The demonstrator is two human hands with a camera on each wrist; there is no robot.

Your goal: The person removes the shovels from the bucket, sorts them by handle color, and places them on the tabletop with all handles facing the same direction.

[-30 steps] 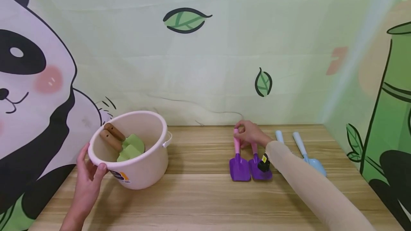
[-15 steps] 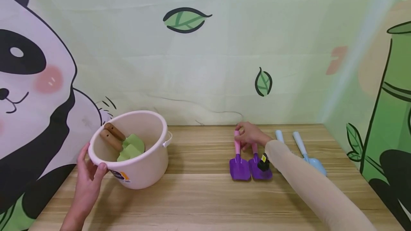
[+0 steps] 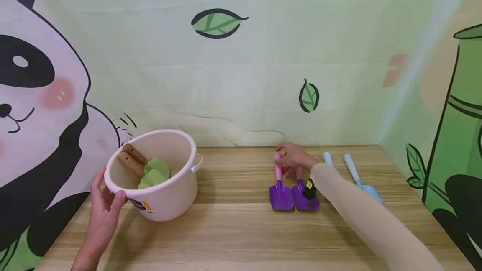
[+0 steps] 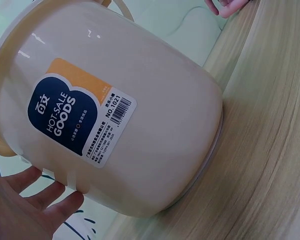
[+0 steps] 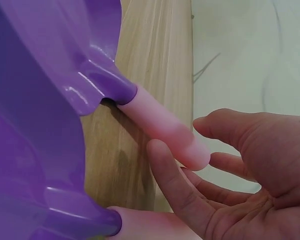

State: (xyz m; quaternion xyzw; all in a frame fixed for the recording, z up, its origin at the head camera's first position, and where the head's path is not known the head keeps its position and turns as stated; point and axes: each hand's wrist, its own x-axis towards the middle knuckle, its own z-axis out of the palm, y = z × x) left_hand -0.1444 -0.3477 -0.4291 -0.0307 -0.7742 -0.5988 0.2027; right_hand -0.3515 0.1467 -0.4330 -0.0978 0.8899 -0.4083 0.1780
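My left hand (image 3: 103, 212) grips the rim of a pale pink bucket (image 3: 175, 202), which leans toward me on the table. Inside lie two green toy shovels (image 3: 156, 172) with brown handles. In the left wrist view, several fingers (image 4: 65, 205) touch the bucket's outer wall beside its label. My right hand (image 3: 295, 157) is at the pink handle of the left purple shovel (image 3: 281, 198). The right wrist view shows the thumb and fingers spread around the handle's end (image 5: 165, 127), with a small gap visible. The right purple shovel (image 3: 301, 198) lies alongside, partly under my wrist.
Two light blue shovels (image 3: 352, 168) lie to the right, partly hidden by my sleeve (image 3: 361, 212). A printed cloth backdrop (image 3: 241, 74) stands behind the wooden table (image 3: 226, 237). The bucket's white bail (image 3: 196, 163) hangs at its right side.
The right hand dips slightly, then rises a little, staying at the pink handle. The left hand and bucket hold their place.
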